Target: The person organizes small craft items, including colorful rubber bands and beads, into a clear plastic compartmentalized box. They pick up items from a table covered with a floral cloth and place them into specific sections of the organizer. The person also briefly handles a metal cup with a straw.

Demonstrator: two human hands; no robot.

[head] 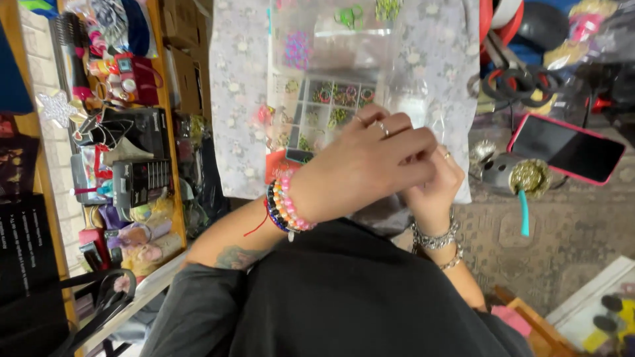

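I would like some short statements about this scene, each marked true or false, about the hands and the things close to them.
1. The left hand lies over the right hand, close to the body. True.
2. The left wrist is bare. False: it wears colourful bead bracelets.
3. A compartment box of small coloured pieces lies beyond the hands. True.
4. The phone has a blue case. False: the case is pink-red.
5. The right wrist wears silver bracelets. True.

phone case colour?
Pink-red case on the phone, dark screen up; head view.
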